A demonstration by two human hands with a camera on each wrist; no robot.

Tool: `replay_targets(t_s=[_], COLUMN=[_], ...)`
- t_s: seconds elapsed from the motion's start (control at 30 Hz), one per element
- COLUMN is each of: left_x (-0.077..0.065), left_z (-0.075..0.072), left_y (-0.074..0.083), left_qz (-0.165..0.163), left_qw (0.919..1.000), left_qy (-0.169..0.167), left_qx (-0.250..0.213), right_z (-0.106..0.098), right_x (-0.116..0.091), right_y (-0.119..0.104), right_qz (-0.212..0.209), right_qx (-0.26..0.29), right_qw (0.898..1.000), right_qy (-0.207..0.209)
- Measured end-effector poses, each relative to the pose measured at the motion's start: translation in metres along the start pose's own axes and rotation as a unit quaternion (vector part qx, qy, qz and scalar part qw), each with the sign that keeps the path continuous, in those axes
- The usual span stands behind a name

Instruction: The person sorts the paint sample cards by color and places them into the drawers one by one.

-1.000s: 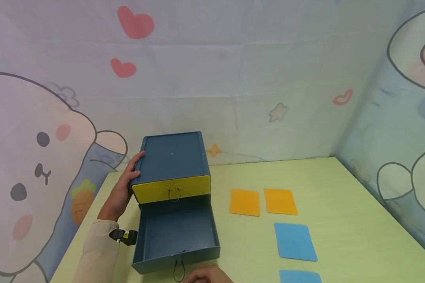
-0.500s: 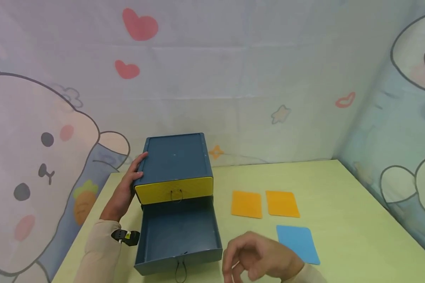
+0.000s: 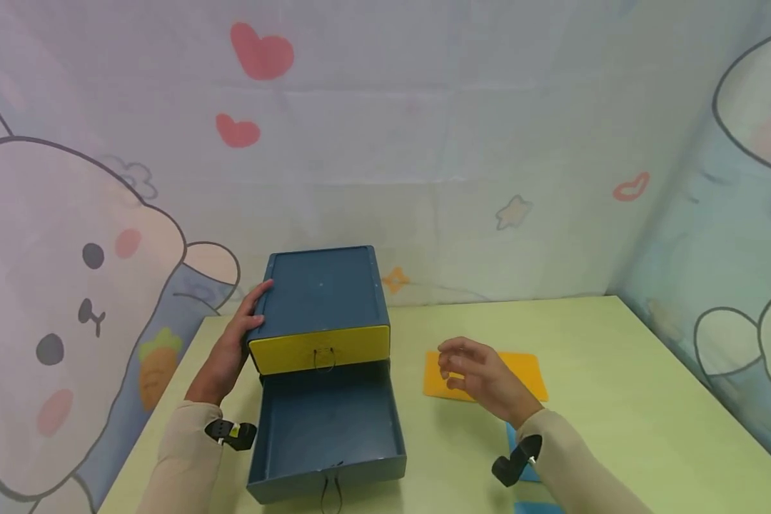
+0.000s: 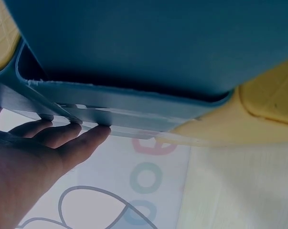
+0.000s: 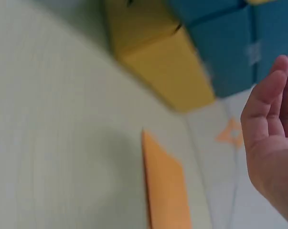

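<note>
A dark blue two-drawer box [image 3: 324,293] stands on the table at left, its upper drawer front [image 3: 363,345] yellow. Below, the lower drawer [image 3: 330,421] is pulled out toward me; nothing shows inside. My left hand [image 3: 228,350] rests against the box's left side, and in the left wrist view its fingertips [image 4: 103,131] touch the wall. Over the orange cards hovers my right hand [image 3: 485,375], fingers loosely bent, holding nothing. It partly covers the left orange card [image 3: 435,385]; beside that lies the right orange card [image 3: 525,368].
A blue card [image 3: 530,473] shows partly under the right wrist, and another blue card [image 3: 538,508] is cut off by the bottom edge. A cord loop [image 3: 330,494] hangs from the lower drawer. Behind the table [image 3: 591,400] hangs a printed cloth [image 3: 385,143].
From the bottom edge near the drawer's loop, my right hand has moved right and forward, over the orange cards. My left hand stays against the box. The head view has shifted slightly.
</note>
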State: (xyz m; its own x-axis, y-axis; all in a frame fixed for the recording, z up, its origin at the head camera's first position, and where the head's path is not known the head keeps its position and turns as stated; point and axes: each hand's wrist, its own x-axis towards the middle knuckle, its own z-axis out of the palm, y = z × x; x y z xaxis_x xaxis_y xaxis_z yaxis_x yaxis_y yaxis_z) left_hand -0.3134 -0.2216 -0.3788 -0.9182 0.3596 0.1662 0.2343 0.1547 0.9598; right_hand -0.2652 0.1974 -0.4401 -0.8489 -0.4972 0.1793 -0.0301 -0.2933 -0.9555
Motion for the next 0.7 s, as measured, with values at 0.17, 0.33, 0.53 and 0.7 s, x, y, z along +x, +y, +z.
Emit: replay_targets(t_s=[0.17, 0.33, 0.53, 0.7], left_x=[-0.004, 0.0, 0.002, 0.003], left_z=[0.001, 0.003, 0.002, 0.002], left_y=[-0.002, -0.002, -0.002, -0.002], left_qz=[-0.008, -0.007, -0.008, -0.01], left_qw=[0.9999, 1.0, 1.0, 0.9999], left_qy=[0.007, 0.001, 0.004, 0.003], left_qx=[0.003, 0.003, 0.001, -0.003], right_z=[-0.021, -0.035, -0.045, -0.05], right_x=[0.008, 0.013, 0.02, 0.02], right_y=[0.023, 0.033, 0.036, 0.036], right_qz=[0.06, 0.061, 0.096, 0.14], right_qx=[-0.201, -0.385, -0.585, -0.635], right_qw=[0.971, 0.907, 0.796, 0.755], right_qy=[0.113, 0.159, 0.12, 0.087])
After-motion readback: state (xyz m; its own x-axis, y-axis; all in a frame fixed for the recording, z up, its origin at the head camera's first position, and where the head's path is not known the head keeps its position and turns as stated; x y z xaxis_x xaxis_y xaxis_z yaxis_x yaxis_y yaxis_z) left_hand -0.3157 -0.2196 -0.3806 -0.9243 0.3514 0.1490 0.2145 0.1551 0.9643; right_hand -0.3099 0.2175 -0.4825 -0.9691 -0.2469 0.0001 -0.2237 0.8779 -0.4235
